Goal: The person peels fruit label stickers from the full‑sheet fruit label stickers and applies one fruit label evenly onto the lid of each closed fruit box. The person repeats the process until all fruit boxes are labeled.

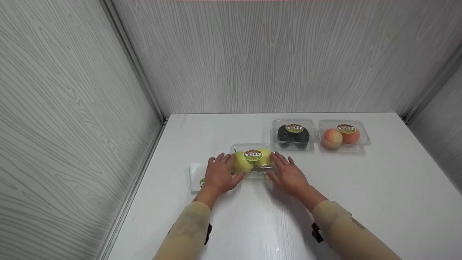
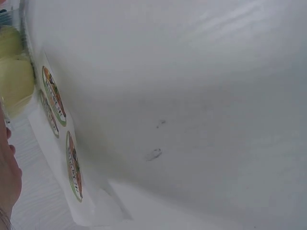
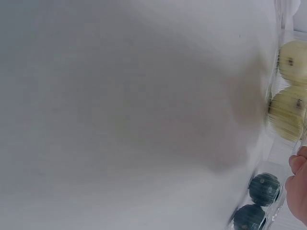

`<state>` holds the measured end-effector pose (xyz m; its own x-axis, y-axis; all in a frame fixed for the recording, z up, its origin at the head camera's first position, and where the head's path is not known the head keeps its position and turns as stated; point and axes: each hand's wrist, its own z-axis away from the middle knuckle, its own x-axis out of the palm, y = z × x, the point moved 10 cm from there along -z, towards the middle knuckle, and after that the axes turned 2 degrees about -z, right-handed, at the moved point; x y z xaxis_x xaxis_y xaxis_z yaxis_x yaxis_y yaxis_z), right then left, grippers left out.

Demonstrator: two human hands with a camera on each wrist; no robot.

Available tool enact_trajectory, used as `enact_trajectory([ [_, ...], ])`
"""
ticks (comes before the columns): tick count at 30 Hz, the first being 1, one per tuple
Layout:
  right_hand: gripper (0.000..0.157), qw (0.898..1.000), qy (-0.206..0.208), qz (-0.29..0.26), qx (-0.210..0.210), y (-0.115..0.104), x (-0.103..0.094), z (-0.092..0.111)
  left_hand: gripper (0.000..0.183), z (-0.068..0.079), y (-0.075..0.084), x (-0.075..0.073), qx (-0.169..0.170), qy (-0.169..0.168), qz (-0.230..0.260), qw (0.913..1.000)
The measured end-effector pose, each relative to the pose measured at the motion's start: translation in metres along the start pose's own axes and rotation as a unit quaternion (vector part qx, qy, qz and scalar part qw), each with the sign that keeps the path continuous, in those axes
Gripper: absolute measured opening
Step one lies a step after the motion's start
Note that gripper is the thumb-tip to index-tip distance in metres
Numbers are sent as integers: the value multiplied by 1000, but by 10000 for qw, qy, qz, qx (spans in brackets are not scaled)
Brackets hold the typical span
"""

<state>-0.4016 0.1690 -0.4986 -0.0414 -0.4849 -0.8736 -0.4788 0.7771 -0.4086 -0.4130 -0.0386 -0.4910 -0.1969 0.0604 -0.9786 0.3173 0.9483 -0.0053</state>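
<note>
A clear plastic clamshell box point(image 1: 258, 171) with two round yellow-green fruits point(image 1: 244, 163) inside lies between both hands in the head view. An oval label point(image 1: 253, 155) is on its lid, and a dark stem shows on one fruit. My left hand point(image 1: 221, 175) rests at the box's left side, fingers fairly straight and thumb toward its front edge. My right hand point(image 1: 290, 175) touches the right side in much the same way. Partly under my left wrist lies a white sheet of oval stickers point(image 1: 196, 175); several stickers point(image 2: 74, 165) show in the left wrist view.
Behind and to the right stands a labelled clear box with dark fruits point(image 1: 293, 136). Beside it is another labelled clear box with peach-orange fruits point(image 1: 332, 138). Grey wood-grain panels point(image 1: 252, 57) border the white table point(image 1: 379, 187) at the back and sides.
</note>
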Motion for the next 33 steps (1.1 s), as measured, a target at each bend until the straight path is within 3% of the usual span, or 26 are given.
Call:
enact_trajectory([
  [10,73,9995,-278,-61,114,-1,9,-24,77,-13,-20,5,-133,-143,31,9998],
  [33,67,9972,-598,126,440,1,20,-79,76,-52,-51,0,-191,-75,99,9997],
])
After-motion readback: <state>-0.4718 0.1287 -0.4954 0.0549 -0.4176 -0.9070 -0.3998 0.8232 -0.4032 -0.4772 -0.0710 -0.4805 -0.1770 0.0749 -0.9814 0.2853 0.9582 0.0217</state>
